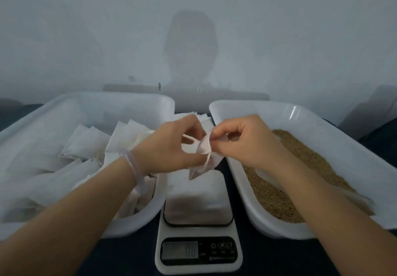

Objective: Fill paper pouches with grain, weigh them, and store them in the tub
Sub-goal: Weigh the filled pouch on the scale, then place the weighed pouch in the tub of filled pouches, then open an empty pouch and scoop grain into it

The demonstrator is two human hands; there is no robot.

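Observation:
Both hands hold one white paper pouch [203,149] in the air above the kitchen scale [198,217]. My left hand [171,147] grips its left side with curled fingers. My right hand [245,140] pinches its top edge between thumb and fingertips. The pouch's lower corner hangs just over the scale's steel platform. On the left stands a white tub [159,192] holding several white pouches [86,144]. On the right a second white tub [240,181] holds brown grain [300,168].
A stack of flat white pouches [204,119] lies behind the scale, between the two tubs. The scale's display [180,252] is lit. A pale scoop-like thing [343,192] lies in the grain under my right forearm. A grey wall [193,28] rises close behind the dark table.

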